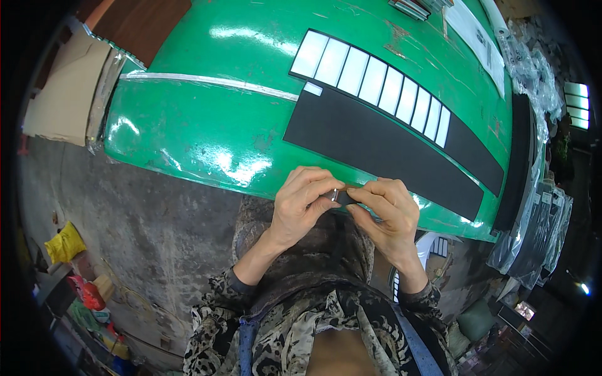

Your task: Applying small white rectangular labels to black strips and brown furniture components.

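Note:
Both of my hands are raised in front of my body, close to the near edge of the green table (188, 144). Between the fingertips of my left hand (300, 203) and my right hand (390, 216) is a small dark flat piece (345, 197) with a shiny bit at its left end. Its exact kind is hidden by the fingers. Thumbs and forefingers pinch it from both sides. Just beyond the hands lies a long black panel (376, 144) with one small white label (312, 89). Behind that panel is a second dark strip (473, 150) carrying a row of several white rectangles (382, 81).
Brown boards (135, 28) and cardboard (66, 94) stand at the far left. Plastic-wrapped dark panels (542, 232) hang off the table's right end. White sheets (480, 44) lie at the back right. A yellow bag (64, 243) rests on the left.

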Demonstrator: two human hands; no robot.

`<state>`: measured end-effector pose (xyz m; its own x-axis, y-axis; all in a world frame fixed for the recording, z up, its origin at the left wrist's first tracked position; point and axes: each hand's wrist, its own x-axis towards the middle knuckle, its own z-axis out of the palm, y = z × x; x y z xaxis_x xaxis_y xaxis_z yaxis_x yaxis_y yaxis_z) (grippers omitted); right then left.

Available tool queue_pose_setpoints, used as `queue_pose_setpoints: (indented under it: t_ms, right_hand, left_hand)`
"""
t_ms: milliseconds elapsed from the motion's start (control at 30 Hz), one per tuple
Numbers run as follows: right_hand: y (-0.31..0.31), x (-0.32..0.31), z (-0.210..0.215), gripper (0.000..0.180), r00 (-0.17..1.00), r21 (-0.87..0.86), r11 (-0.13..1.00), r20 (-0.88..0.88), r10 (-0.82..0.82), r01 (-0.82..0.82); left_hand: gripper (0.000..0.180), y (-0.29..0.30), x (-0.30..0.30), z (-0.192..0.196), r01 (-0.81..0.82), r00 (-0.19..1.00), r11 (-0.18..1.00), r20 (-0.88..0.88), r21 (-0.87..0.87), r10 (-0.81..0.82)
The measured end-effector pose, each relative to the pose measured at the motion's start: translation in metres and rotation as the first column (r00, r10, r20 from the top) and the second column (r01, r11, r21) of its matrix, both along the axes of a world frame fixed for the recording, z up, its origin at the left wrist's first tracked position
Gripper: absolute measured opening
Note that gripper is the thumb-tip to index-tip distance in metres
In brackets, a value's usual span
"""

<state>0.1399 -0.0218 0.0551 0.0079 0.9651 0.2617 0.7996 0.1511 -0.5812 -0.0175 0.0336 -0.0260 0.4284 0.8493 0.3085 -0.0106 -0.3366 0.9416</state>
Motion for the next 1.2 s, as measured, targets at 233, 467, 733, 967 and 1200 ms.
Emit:
queue_pose_setpoints:
  t_ms: [233,467,733,967,1200]
  right_hand:
    - [0.001,0.0,0.0,0.03,1.0,0.007,1.0,0.018,0.007,-0.007]
    - [0.001,0.0,-0.001,0.03,1.0,0.002,1.0,-0.001,0.013,-0.013]
    - [-0.009,0.002,-0.009,0.038,0.958,-0.086,0.992,-0.261,-0.116,0.097]
    - [-0.017,0.003,-0.019,0.035,0.972,0.042,0.993,-0.214,-0.101,0.112]
    - [-0.018,-0.007,-0.032,0.032,0.992,0.241,0.964,-0.08,-0.096,0.113]
  left_hand:
    - [0.033,0.0,0.0,0.001,-0.005,1.0,1.0,0.004,0.002,0.005]
    - [0.033,-0.001,0.0,0.0,0.001,1.0,1.0,0.006,0.006,-0.001]
    - [0.031,0.0,0.001,0.004,0.002,1.0,0.999,-0.022,-0.046,-0.003]
    - [0.027,-0.001,0.002,0.008,-0.024,0.997,1.0,-0.076,0.003,0.024]
    - [0.036,0.007,-0.001,0.005,0.024,0.967,0.772,-0.209,0.635,0.142]
